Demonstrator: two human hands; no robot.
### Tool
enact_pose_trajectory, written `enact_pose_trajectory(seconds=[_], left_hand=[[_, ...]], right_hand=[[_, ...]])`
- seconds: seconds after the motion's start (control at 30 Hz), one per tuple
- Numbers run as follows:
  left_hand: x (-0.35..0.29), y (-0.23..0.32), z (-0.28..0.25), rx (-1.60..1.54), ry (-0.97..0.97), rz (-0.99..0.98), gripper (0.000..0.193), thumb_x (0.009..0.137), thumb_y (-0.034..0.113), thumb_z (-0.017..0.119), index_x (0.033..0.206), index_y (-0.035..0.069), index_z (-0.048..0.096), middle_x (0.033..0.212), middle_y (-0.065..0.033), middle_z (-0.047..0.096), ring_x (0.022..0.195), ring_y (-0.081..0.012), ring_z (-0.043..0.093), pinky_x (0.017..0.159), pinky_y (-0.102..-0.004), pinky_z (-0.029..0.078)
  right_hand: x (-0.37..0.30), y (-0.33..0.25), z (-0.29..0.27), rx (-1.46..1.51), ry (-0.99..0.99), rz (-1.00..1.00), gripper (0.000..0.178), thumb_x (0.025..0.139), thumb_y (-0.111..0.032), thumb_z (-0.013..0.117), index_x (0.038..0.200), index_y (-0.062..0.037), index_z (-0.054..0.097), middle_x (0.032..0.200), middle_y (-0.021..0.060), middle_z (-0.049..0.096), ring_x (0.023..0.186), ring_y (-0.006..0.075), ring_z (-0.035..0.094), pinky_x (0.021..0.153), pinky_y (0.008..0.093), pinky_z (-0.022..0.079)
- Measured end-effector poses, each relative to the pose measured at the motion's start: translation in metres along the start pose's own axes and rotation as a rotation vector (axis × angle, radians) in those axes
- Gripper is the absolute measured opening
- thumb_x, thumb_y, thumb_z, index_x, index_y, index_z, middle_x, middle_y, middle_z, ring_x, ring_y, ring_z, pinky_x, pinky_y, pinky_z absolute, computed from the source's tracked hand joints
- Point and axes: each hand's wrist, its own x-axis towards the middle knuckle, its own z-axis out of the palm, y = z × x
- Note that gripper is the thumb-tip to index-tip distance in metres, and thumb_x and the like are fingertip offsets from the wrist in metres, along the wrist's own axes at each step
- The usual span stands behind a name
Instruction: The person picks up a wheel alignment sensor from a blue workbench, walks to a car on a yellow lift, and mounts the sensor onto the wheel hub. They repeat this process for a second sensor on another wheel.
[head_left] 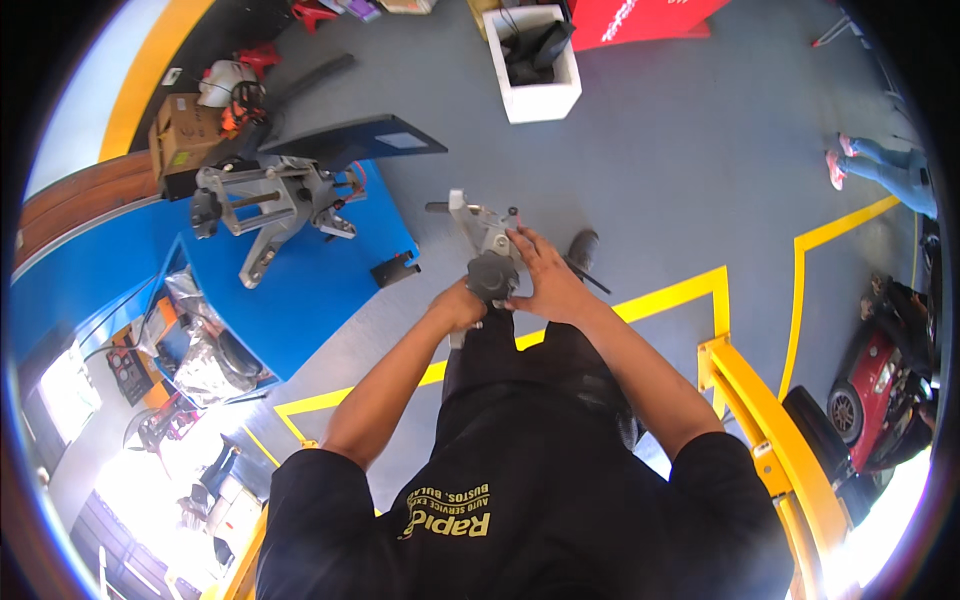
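I hold a grey metal wheel clamp [470, 222] with a black knob [493, 277] out in front of my body, above the floor. My left hand [460, 304] is wrapped round its near left side, just below the knob. My right hand [550, 280] grips the right side, fingertips on the upper metal part and thumb beside the knob. A thin dark rod sticks out to the right, past my right hand. At the left, a similar wheel clamp [270, 205] rests on a blue cabinet top [310, 300], with a black flat panel [360, 140] beside it.
A white foam box [540, 103] with dark things stands ahead, near a red panel [640, 20]. Yellow rails [770, 430] run at my right. Cardboard boxes [187, 130] lie at the far left. A person [885, 170] and a red car [870, 400] are at the right.
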Motion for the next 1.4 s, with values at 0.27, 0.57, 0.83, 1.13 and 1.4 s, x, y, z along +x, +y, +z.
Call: enact_pose_trajectory(seconds=[0.27,0.57,0.83,1.13,1.4], left_hand=[[-0.104,0.184,-0.051,0.209,-0.010,-0.166,0.071,0.085,0.024,0.070,0.149,0.005,0.046,0.124,-0.0216,0.071,0.119,-0.0381,0.067,0.098,-0.0438,0.053],[-0.174,0.323,-0.056,0.309,0.035,-0.171,0.063,0.085,0.020,0.066,0.144,0.006,0.053,0.121,-0.0192,0.073,0.117,-0.0374,0.067,0.098,-0.0456,0.052],[-0.198,0.376,-0.040,0.420,-0.018,-0.126,0.063,0.085,0.020,0.071,0.143,0.008,0.051,0.120,-0.0225,0.071,0.114,-0.0409,0.067,0.095,-0.0488,0.053],[-0.209,0.380,-0.019,0.479,-0.228,-0.194,0.067,0.093,0.034,0.066,0.151,0.011,0.044,0.117,-0.0259,0.070,0.115,-0.0405,0.066,0.097,-0.0492,0.051],[-0.269,0.324,-0.038,0.257,-0.211,-0.048,0.063,0.104,0.052,0.053,0.151,0.011,0.044,0.104,-0.0229,0.073,0.107,-0.0426,0.067,0.093,-0.0515,0.050]], right_hand=[[-0.033,-0.078,-0.169,0.115,-0.275,-0.223,0.127,0.061,-0.031,0.096,0.163,-0.0076,0.024,0.164,0.0200,0.032,0.150,0.0399,0.036,0.125,0.0468,0.029],[-0.078,-0.099,-0.239,0.752,-0.271,-0.227,0.141,0.052,-0.054,0.100,0.161,-0.0058,0.024,0.162,0.0198,0.034,0.154,0.0348,0.030,0.125,0.0469,0.028],[-0.126,-0.102,-0.273,0.336,-0.441,-0.296,0.120,0.061,-0.038,0.097,0.156,-0.0069,0.030,0.160,0.0189,0.035,0.146,0.0295,0.041,0.119,0.0438,0.037],[-0.181,-0.085,-0.219,0.314,-0.197,-0.306,0.103,0.063,-0.022,0.094,0.149,-0.0072,0.038,0.140,0.0096,0.045,0.127,0.0239,0.049,0.110,0.0397,0.040],[-0.206,-0.118,-0.193,0.406,-0.173,-0.224,0.140,0.045,-0.032,0.104,0.160,-0.0072,0.028,0.155,0.0137,0.035,0.142,0.0309,0.039,0.118,0.0449,0.032]])
